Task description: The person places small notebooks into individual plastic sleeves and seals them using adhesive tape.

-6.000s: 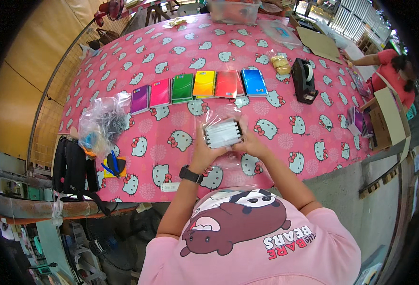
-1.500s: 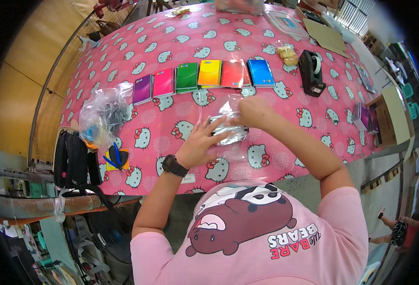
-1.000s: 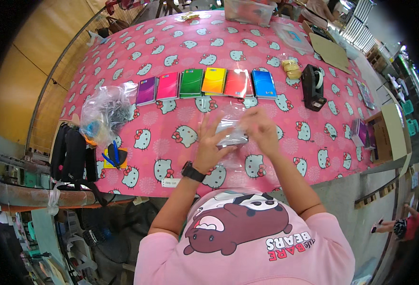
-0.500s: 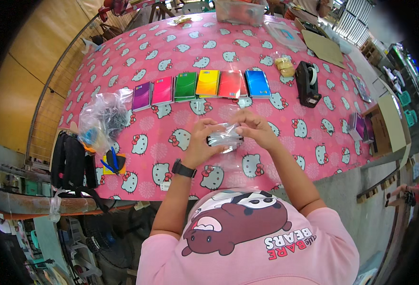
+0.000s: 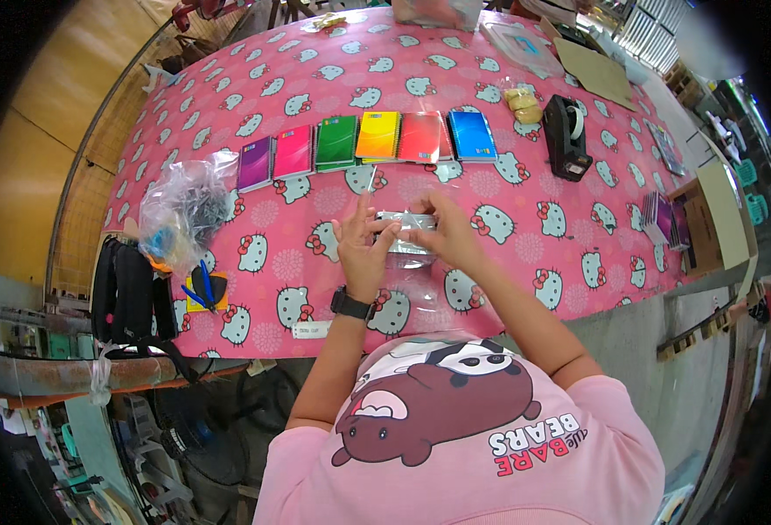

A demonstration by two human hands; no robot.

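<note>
In front of me on the table lies a small grey-silver packet (image 5: 403,234) wrapped in shiny clear plastic; what is inside cannot be made out. My left hand (image 5: 365,249), with a black watch on its wrist, holds the packet's left side, thumb across its top and some fingers raised. At the packet's right side, my right hand (image 5: 448,231) has its fingers bent and pinched on the clear wrapping. Beyond them runs a row of small spiral notebooks: purple (image 5: 255,164), pink (image 5: 293,152), green (image 5: 336,142), yellow (image 5: 377,135), red (image 5: 421,137) and blue (image 5: 473,136).
A black tape dispenser (image 5: 566,140) stands right of the row, beside yellowish tape rolls (image 5: 522,105). At left lie a clear plastic bag (image 5: 184,210), blue-handled pliers (image 5: 204,284) and a black pouch (image 5: 132,293). Purple notebooks (image 5: 656,219) lean by a cardboard box (image 5: 709,219) at right.
My left hand has loosened around the packet, its fingers now spread and raised. The packet now lies flatter, with my right hand bent over its right side.
</note>
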